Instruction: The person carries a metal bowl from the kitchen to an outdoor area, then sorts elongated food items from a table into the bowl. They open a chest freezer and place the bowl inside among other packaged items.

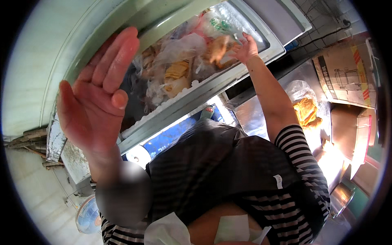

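Note:
An open chest freezer (183, 96) lies before me, frost along its inner edge. Inside are plastic bags (183, 46) of food, among them a yellowish folded item (177, 71) in clear plastic. My left hand (98, 82) is raised close to the camera over the freezer's left part, palm showing, fingers apart and holding nothing. At the right end, my right hand (246, 49) reaches over the freezer with spread fingers. Just left of it is a blurred orange-brown piece of food (219, 49), seemingly apart from the fingers; whether it is falling or lying there I cannot tell.
To the right, a metal counter (252, 118) holds a yellow-orange food item (306, 111) beside clear plastic. Cardboard boxes (346, 76) stand beyond it, with a metal pot (342, 197) lower down. A fan (88, 214) is at lower left. My sandalled foot (208, 112) is beside the freezer.

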A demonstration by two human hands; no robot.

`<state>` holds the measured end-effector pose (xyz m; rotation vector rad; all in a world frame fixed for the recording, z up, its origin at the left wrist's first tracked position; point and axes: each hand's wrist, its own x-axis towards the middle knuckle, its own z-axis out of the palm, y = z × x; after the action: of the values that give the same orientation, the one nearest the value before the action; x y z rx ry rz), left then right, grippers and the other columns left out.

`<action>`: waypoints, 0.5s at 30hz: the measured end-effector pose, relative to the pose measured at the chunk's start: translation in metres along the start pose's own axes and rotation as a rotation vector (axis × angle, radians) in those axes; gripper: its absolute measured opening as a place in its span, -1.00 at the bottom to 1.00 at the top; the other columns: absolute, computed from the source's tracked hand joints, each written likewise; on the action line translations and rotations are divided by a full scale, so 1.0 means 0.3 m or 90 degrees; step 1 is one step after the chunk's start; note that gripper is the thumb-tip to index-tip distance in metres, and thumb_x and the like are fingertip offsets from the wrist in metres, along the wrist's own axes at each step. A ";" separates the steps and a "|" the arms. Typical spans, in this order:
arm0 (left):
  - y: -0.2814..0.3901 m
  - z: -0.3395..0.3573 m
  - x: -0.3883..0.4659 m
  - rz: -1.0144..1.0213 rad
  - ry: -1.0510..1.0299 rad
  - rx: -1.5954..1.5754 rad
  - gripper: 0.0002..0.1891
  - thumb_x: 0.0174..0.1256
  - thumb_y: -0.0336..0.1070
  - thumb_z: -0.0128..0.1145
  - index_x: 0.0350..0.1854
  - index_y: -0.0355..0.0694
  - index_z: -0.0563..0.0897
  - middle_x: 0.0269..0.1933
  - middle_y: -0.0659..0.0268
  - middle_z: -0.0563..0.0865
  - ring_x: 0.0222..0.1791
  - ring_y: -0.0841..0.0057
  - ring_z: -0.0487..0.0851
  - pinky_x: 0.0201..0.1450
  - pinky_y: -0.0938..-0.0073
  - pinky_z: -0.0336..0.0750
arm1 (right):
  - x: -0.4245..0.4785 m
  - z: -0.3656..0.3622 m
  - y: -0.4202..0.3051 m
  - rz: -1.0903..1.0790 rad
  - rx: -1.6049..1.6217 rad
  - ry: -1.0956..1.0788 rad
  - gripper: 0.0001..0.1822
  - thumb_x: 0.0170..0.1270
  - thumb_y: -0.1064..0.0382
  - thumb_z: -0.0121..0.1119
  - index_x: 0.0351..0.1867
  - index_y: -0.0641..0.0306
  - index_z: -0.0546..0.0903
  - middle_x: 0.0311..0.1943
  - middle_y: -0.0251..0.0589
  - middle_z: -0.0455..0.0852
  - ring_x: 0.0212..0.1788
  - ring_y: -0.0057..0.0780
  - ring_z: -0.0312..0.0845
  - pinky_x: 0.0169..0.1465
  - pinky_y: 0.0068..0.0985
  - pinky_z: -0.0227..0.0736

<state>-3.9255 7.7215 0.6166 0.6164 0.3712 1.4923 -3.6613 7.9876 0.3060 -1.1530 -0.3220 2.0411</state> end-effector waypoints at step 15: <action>-0.458 -0.277 -0.262 -0.247 0.208 -0.117 -0.37 0.47 0.05 -0.12 0.46 -0.16 0.15 0.48 0.20 0.22 0.48 0.34 0.18 0.10 0.32 0.53 | -0.938 -0.427 0.195 -0.294 -0.283 -0.081 -0.73 0.42 0.37 -0.01 0.10 0.23 0.56 -0.10 -0.20 0.71 -0.08 -0.49 0.60 0.05 -0.50 0.46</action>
<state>-3.8687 7.6608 0.4584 0.1394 0.5633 1.2317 -3.4991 7.7278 0.3784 -1.0745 -1.0463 1.6721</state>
